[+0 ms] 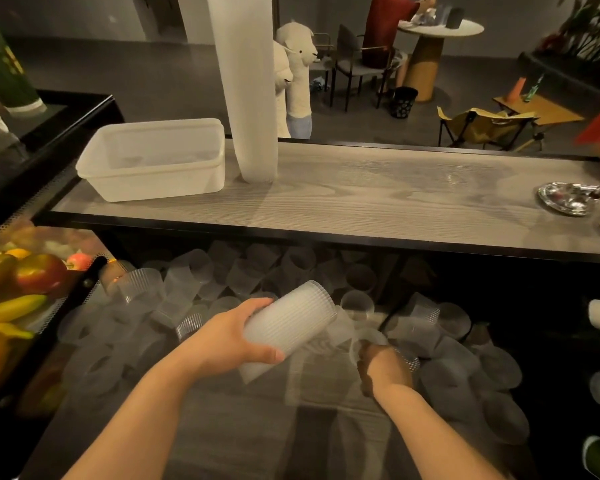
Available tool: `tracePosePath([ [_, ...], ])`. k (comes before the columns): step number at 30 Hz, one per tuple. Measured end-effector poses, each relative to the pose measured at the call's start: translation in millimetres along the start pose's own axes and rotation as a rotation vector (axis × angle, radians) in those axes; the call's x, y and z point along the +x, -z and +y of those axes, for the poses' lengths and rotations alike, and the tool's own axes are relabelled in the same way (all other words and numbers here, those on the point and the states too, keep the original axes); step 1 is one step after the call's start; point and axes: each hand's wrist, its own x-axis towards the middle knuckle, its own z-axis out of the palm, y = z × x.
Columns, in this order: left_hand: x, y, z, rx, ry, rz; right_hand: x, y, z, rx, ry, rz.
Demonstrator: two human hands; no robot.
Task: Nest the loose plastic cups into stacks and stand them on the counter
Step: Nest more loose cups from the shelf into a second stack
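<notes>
One blurred cup (368, 341), right hand (383, 370)

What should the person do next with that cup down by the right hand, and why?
Probably slide that loose cup into the open end of the short stack. The left hand holds the stack tilted toward the right hand, which is closing on the cup, blurred. Many cups still lie scattered.

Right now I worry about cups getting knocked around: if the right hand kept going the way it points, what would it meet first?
The right hand reaches forward and down into the loose cups; it seems already on one. Pushing on, it would probably nudge the cups just beyond, though depth is unclear.
</notes>
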Motion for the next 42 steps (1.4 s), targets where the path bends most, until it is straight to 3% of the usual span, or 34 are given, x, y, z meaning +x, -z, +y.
tracePosePath([
  [5,-3,1,1,-0.012,-0.016,-0.002,21,-11,23,0.031,-0.077,0.015],
  [9,-6,1,1,-0.04,-0.041,-0.003,-3,9,23,-0.095,0.089,0.058],
  [12,-7,-1,2,-0.06,-0.056,-0.014,-28,32,25,-0.028,0.214,0.27],
  [15,-9,-3,3,-0.07,-0.069,-0.032,-36,46,27,0.29,0.3,0.391],
  [17,-10,-4,4,-0.06,-0.071,-0.041,-43,56,16,0.591,0.299,0.38],
  [21,-11,-6,7,-0.058,-0.089,-0.066,-47,63,-2,1.215,0.277,0.15],
  [24,-13,-6,9,-0.068,-0.107,-0.085,-48,65,-13,1.339,0.29,-0.004],
  [32,-15,-4,10,-0.087,-0.123,-0.097,-50,57,-27,1.248,0.301,-0.083],
  [42,-11,-9,6,-0.066,-0.102,-0.086,-69,58,-37,0.849,0.41,-0.083],
])
